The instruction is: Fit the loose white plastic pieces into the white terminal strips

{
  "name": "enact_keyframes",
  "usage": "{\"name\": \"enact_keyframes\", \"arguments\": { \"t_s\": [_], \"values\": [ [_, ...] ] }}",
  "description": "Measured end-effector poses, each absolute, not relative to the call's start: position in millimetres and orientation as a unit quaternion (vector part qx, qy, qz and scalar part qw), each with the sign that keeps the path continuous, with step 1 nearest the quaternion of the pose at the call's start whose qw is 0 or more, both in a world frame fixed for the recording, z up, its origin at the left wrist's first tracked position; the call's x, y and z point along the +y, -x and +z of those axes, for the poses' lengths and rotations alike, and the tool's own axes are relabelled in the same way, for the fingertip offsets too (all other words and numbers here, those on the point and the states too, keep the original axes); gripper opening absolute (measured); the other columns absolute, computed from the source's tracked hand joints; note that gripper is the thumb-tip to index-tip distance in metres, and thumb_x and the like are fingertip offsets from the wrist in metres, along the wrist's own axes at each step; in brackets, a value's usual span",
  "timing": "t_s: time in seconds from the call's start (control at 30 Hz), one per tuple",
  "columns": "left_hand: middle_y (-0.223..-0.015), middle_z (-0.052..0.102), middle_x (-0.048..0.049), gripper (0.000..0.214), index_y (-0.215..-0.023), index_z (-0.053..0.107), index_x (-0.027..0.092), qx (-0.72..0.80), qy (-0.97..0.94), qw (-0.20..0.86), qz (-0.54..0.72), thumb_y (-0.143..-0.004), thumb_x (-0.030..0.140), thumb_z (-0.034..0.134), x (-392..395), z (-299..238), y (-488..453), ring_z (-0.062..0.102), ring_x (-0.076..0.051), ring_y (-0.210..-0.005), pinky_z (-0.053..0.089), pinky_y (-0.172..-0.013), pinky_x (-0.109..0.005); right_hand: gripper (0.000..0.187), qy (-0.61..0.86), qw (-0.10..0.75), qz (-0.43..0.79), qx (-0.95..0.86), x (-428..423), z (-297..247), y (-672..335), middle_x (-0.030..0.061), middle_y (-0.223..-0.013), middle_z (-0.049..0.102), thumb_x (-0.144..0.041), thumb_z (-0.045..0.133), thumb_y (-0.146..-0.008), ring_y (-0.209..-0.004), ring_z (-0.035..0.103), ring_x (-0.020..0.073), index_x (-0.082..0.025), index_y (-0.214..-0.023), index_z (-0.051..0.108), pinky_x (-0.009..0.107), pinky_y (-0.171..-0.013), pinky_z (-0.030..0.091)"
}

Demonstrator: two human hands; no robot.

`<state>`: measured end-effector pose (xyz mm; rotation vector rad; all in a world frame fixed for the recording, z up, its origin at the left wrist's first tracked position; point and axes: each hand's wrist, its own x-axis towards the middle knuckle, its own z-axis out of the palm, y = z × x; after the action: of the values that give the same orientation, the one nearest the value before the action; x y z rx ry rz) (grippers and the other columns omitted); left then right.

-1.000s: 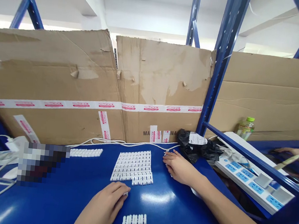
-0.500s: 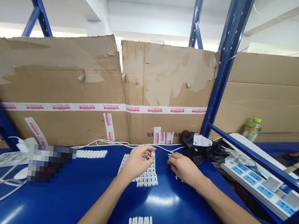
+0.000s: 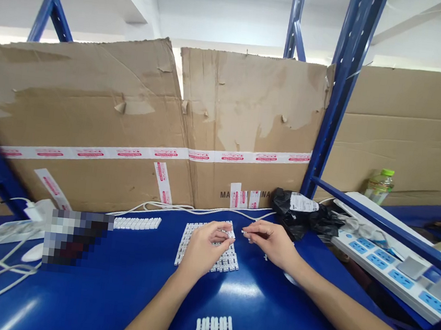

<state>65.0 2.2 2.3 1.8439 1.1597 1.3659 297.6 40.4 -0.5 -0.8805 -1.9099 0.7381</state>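
Above a grid of small white plastic pieces (image 3: 186,243) on the blue table, my left hand (image 3: 206,245) curls its thumb and fingers towards each other. A white bit shows at its fingertips, but I cannot tell whether it is held or part of the grid behind. Just right of the grid, my right hand (image 3: 270,241) pinches a small white plastic piece (image 3: 243,233) between thumb and fingers. One loose white piece (image 3: 266,257) lies under that hand. Nearer me, a short row of white plastic pieces (image 3: 214,326) rests on the table.
Another white row (image 3: 137,223) lies at the back left, beside a blurred-out patch. White cables (image 3: 0,268) loop at the left. A black plastic bag (image 3: 289,222), a power strip (image 3: 390,277) and a bottle (image 3: 379,187) are at the right. Cardboard (image 3: 242,109) walls the back.
My right hand has lifted from the loose pieces and moved a little left, now with a small white piece in its fingertips. My left hand's thumb and fingers have drawn closer together. The view has shifted slightly.
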Motion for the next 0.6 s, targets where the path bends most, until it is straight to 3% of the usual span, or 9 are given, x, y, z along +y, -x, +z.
{"name": "enact_keyframes", "arguments": {
  "t_s": [0.17,0.3,0.6],
  "values": [
    [-0.106,0.082,-0.006,0.024,-0.106,0.075,0.022,0.425,-0.684,0.278,0.524,-0.083,0.024,0.079,-0.8,0.2,-67.8,0.084,-0.022,-0.083,0.072,-0.079,-0.035,0.017,0.347,0.473,0.347,-0.732,28.2,2.0,-283.9,0.0051,-0.091,0.079,-0.038,0.077,-0.091,-0.077,0.073,0.0194,-0.023,-0.093,0.083,0.033,-0.076,0.06],
    [-0.103,0.081,-0.0049,0.02,-0.103,0.075,0.022,0.414,-0.698,0.258,0.525,-0.084,0.025,0.08,-3.4,0.7,-68.5,0.084,-0.022,-0.081,0.073,-0.076,-0.034,0.01,0.332,0.476,0.298,-0.758,24.1,3.1,-281.2,0.0051,-0.092,0.081,-0.03,0.076,-0.091,-0.085,0.075,0.0207,-0.023,-0.091,0.084,0.032,-0.078,0.059],
    [-0.099,0.081,-0.0043,0.017,-0.102,0.077,0.023,0.401,-0.717,0.226,0.524,-0.086,0.024,0.08,-5.2,2.1,-69.1,0.084,-0.023,-0.081,0.073,-0.077,-0.036,0.014,0.302,0.461,0.242,-0.798,16.8,9.9,-281.3,0.0049,-0.094,0.08,-0.024,0.067,-0.096,-0.085,0.075,0.0201,-0.024,-0.094,0.082,0.033,-0.078,0.059]
  ]
}}
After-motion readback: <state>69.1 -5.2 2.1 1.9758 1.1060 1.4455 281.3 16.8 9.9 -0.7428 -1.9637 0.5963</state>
